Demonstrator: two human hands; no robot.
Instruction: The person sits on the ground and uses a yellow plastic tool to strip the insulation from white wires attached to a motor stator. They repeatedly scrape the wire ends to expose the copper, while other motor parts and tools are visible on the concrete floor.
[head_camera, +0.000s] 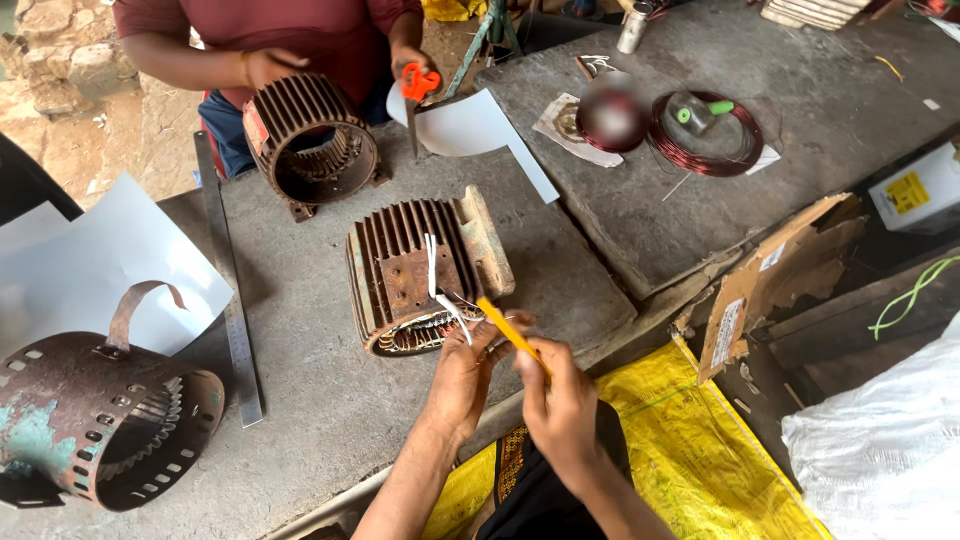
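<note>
A rusty finned motor housing (425, 270) lies on its side on the grey stone bench (330, 400), its open end facing me. White paper strips (432, 262) stick out of its winding slots. My left hand (462, 375) touches the housing's lower rim and pinches a white strip. My right hand (560, 405) grips a yellow pencil-like tool (508, 328) whose tip points into the slots.
Across the bench a person in a maroon shirt holds a second finned housing (312, 140) and cuts white paper (478, 125) with orange scissors (418, 85). A third rusty housing (100, 420), a steel ruler (232, 300), paper sheets and a copper wire coil (705, 135) lie around.
</note>
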